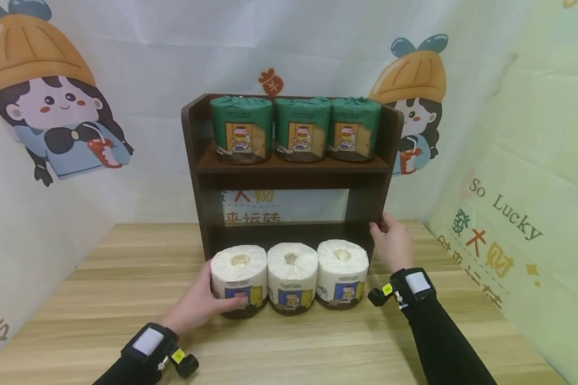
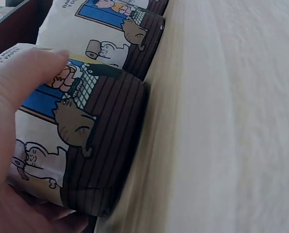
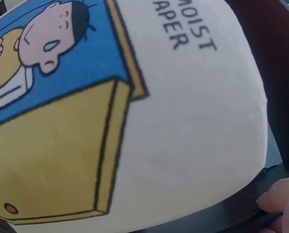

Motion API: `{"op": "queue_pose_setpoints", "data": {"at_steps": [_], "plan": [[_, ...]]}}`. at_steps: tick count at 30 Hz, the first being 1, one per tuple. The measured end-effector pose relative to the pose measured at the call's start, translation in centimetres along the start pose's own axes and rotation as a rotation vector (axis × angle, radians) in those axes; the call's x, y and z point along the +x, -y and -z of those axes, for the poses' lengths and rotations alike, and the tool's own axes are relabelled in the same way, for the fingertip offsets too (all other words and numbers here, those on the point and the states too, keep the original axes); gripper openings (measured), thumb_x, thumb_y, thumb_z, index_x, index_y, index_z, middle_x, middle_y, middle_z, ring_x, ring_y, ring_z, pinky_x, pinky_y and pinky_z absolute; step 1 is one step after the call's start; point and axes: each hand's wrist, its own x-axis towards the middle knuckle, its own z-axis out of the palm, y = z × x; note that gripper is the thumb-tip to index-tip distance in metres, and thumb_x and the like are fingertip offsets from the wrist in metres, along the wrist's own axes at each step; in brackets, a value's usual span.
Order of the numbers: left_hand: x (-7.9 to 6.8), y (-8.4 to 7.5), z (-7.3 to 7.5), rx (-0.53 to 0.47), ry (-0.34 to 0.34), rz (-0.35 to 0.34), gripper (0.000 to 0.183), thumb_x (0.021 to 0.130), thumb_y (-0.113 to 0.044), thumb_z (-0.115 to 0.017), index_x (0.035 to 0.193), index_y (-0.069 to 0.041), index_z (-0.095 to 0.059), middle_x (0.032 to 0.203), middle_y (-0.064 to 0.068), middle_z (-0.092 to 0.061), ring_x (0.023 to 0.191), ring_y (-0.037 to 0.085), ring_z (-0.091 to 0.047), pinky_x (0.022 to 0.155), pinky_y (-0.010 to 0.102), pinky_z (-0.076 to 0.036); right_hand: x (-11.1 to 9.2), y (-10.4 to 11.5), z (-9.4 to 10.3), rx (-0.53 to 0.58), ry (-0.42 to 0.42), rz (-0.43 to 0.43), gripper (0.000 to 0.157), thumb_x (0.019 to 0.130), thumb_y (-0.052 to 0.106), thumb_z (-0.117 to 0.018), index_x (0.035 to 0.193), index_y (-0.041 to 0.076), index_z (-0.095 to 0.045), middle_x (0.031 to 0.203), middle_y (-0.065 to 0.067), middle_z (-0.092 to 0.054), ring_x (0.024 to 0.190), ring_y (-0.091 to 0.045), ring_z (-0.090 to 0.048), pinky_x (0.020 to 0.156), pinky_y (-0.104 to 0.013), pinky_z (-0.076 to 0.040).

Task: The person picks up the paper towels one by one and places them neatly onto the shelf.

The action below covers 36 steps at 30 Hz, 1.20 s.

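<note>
Three white-wrapped toilet rolls stand upright side by side on the table [image 1: 298,353], in front of a dark brown two-tier shelf [image 1: 289,179]. My left hand [image 1: 202,299] holds the leftmost roll [image 1: 239,267], thumb across its printed front and fingers round its outer side, as the left wrist view also shows. The middle roll [image 1: 292,267] and the right roll [image 1: 343,267] stand close beside it. On the right, my right hand [image 1: 395,243] grips the shelf's side panel near its front edge. The right roll's printed wrapper fills most of the right wrist view.
Three green-wrapped toilet rolls [image 1: 302,125] stand in a row on the upper tier. Through the open back of the lower tier, the printed backdrop cloth [image 1: 308,206] shows. Cloth walls [image 1: 501,160] with cartoon prints enclose the table at the back and sides.
</note>
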Motion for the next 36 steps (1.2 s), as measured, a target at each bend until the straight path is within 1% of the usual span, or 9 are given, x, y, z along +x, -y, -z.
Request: {"op": "queue_pose_setpoints", "data": {"at_steps": [4,8,15,20,28,36], "plan": [[-0.1,0.2,0.0,-0.020,0.010,0.008,0.113,0.068,-0.036,-0.093,0.150,-0.009,-0.020,0.140,0.017,-0.044,0.119,0.029,-0.049,0.104,0.056,-0.038,0.0,0.2,0.0,-0.002,0.003,0.000,0.034,0.102,0.018,-0.059,0.132,0.002,-0.058,0.114,-0.023,-0.066,0.099,-0.033,-0.062,0.080,-0.052,-0.057],[-0.2,0.3,-0.1,-0.020,0.000,0.014,0.111,0.068,-0.036,-0.092,0.149,-0.009,-0.021,0.139,0.016,-0.044,0.119,0.028,-0.049,0.103,0.054,-0.040,-0.1,0.3,0.0,-0.009,-0.004,0.013,0.033,0.101,0.017,-0.059,0.130,0.001,-0.060,0.111,-0.023,-0.067,0.097,-0.033,-0.063,0.079,-0.052,-0.057],[-0.2,0.3,-0.2,-0.047,-0.018,-0.001,0.108,0.069,-0.034,-0.092,0.148,-0.010,-0.023,0.138,0.015,-0.045,0.117,0.028,-0.051,0.101,0.053,-0.043,-0.1,0.5,0.0,-0.018,-0.026,0.038,0.031,0.100,0.014,-0.061,0.127,-0.001,-0.061,0.107,-0.023,-0.068,0.095,-0.034,-0.064,0.078,-0.052,-0.056],[-0.2,0.2,-0.2,-0.046,-0.025,-0.007,0.108,0.069,-0.035,-0.092,0.148,-0.011,-0.023,0.138,0.015,-0.046,0.117,0.027,-0.050,0.100,0.052,-0.044,0.0,0.4,-0.1,-0.013,-0.039,0.059,0.029,0.099,0.012,-0.062,0.125,-0.002,-0.062,0.107,-0.024,-0.068,0.094,-0.034,-0.064,0.078,-0.052,-0.057],[0.0,-0.1,0.0,-0.060,-0.040,-0.024,0.106,0.069,-0.035,-0.092,0.148,-0.013,-0.024,0.137,0.012,-0.046,0.118,0.026,-0.049,0.101,0.053,-0.043,0.0,0.3,0.0,-0.022,-0.046,0.063,0.030,0.099,0.012,-0.061,0.126,-0.002,-0.061,0.108,-0.024,-0.068,0.096,-0.035,-0.064,0.080,-0.052,-0.056],[0.4,-0.8,0.4,-0.037,-0.085,-0.026,0.106,0.070,-0.038,-0.091,0.148,-0.011,-0.024,0.136,0.013,-0.047,0.117,0.026,-0.050,0.100,0.052,-0.044,-0.2,0.4,-0.1,-0.030,-0.049,0.059,0.028,0.099,0.012,-0.062,0.123,-0.002,-0.062,0.107,-0.024,-0.068,0.096,-0.036,-0.064,0.080,-0.054,-0.056]]}}
